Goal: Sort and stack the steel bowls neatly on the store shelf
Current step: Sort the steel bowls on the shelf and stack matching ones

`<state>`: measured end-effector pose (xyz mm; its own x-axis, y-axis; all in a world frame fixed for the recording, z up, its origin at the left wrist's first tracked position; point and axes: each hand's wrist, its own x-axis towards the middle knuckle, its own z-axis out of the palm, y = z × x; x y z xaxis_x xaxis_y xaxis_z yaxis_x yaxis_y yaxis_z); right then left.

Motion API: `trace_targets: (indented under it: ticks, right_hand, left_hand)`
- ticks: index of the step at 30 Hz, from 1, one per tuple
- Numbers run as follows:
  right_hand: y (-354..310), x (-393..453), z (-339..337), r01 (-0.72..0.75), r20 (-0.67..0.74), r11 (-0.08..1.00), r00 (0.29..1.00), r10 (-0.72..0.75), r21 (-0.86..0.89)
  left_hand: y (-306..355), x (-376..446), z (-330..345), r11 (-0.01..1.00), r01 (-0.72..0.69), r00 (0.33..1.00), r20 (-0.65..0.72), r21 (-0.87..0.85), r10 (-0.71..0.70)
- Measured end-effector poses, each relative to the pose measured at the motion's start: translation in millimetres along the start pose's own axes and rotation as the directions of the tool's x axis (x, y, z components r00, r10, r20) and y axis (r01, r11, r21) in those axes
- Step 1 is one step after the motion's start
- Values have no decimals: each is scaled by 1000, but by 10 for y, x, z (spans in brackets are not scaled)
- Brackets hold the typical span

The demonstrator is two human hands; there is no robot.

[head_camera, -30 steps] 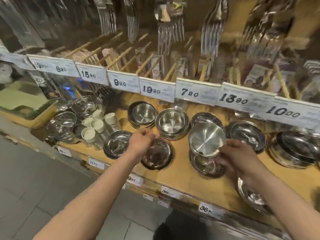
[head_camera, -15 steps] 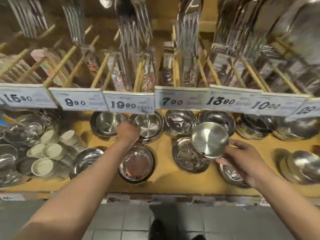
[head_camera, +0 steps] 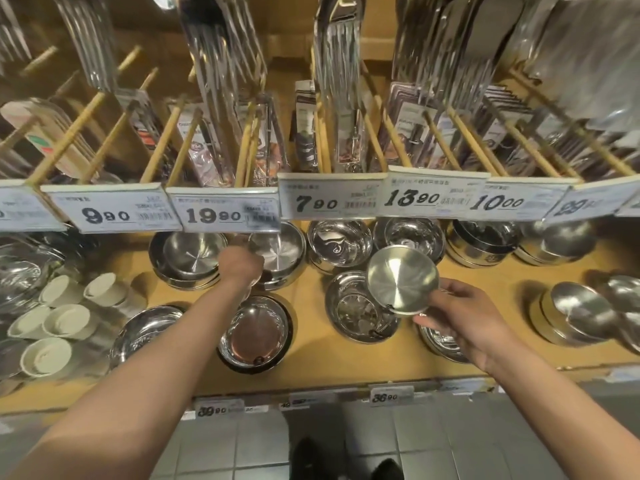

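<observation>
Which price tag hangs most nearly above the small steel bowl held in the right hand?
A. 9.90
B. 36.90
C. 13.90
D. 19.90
C: the right hand holds the small steel bowl tilted above the shelf, and the 13.90 tag hangs on the rail most nearly above it.

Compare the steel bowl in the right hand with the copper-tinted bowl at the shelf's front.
The held bowl is tilted and lifted off the shelf; the copper-tinted bowl sits flat. The held bowl looks smaller, with a plain silver inside; the other reflects reddish. Both are round, shiny metal.
</observation>
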<state>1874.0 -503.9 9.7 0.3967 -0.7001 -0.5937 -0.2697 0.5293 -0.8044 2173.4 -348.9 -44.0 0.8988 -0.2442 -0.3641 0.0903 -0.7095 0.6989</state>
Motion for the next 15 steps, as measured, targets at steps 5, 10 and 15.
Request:
trace_targets:
  ticks: [5,10,15]
  right_hand:
    - [-22,1,-104,1,8,999,1000,-1,38]
    - [-42,-46,-331,20,46,997,999,-23,79]
    - [-43,-130,-900,39,26,989,999,-43,140]
  left_hand:
    - [-11,-77,-167,976,-19,998,-67,-218,4]
    - [-39,-202,-377,975,-23,998,-66,-222,9]
    - [214,-761,-190,979,-142,990,-21,-143,140]
